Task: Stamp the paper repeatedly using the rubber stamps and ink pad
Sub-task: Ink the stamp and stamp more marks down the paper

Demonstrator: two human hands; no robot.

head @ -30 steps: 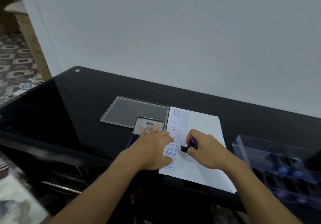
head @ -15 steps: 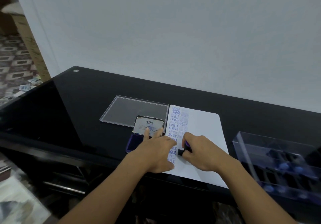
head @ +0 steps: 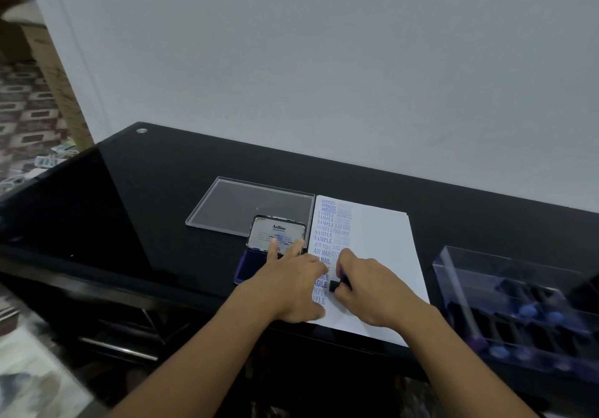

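**Stamp coming down in the second column**

The rubber stamp (head: 337, 284) is being pinched in the curled fingers (head: 345, 257) of the right hand (head: 372, 288). Its dark base is showing just left of them, low over the paper (head: 379, 239); whether it is touching the sheet is impossible to tell. Compared with a second ago it is sitting lower and closer to the left hand (head: 291, 288), so a fresh impression is probably being pressed below the FAX OUT prints. The left hand is lying flat, fingers spread straight and gripping nothing, steadying the sheet's left edge while its fingertips are reaching onto the open ink pad (head: 249, 265). Beyond those fingertips a clear lid (head: 252, 203) is lying on the worktop (head: 162, 190). Right of the stamping fingers a clear box (head: 518, 294) of further stamps is standing, blurred and cut off. Both hands are hiding the lower prints.
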